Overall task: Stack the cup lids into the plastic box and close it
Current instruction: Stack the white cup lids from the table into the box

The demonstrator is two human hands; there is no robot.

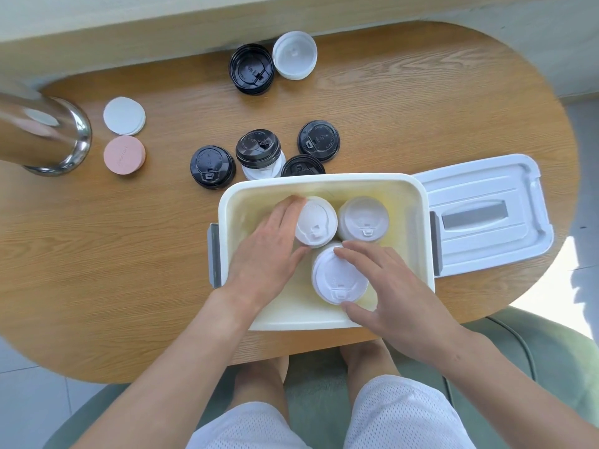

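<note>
Right now both my hands are inside the plastic box [418, 202]. Left hand [269, 251] has fingers curled round the far-left white lid stack [316, 222]; right hand [392, 283] spans the near stack [337, 277], thumb and fingers loosely spread round it, grip probably light. Third stack [363, 218] sits far-right. Black lids [212, 166] lie beyond the box's far rim, nearer my left. Box lid [483, 215] lies open off the right edge.

The open, cream-white rectangular plastic box [324, 319] sits at the counter's six-o'clock edge, holding three stacks of white plastic cup lids [364, 218]. Its white box lid [486, 192] lies flat at three o'clock. Loose black plastic cup lids [212, 166] lie scattered toward twelve o'clock.
</note>
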